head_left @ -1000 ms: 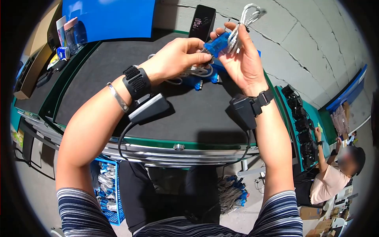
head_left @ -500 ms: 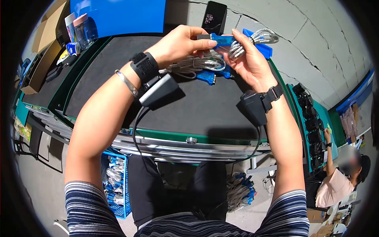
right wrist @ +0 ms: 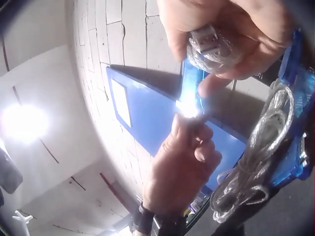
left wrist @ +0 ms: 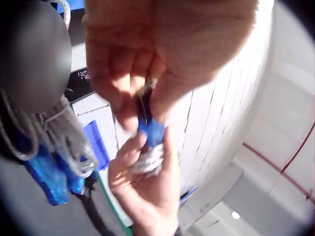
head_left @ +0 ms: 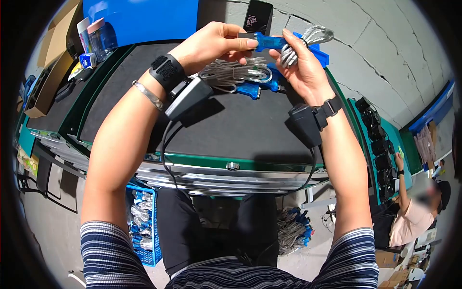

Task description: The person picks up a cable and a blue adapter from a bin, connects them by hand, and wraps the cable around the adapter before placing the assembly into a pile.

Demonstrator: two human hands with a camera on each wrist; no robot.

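In the head view the left hand pinches a small dark piece at the end of a blue connector. The right hand grips that connector's other end and its coiled silvery cable. The left wrist view shows the dark piece between the left thumb and fingers, meeting the blue connector. In the right wrist view the coil lies within the right fingers, with the blue connector pointing at the left hand. Beneath the hands lie bundled cables with blue connectors.
A phone stands behind the hands against the wall. Bottles and a cardboard box are at the left. Below the bench are a blue basket and a cable pile. Another person is at the right.
The connector has turned from slanted to nearly level between the hands, and the dark piece is now in plain view at its end. The view has shifted slightly.
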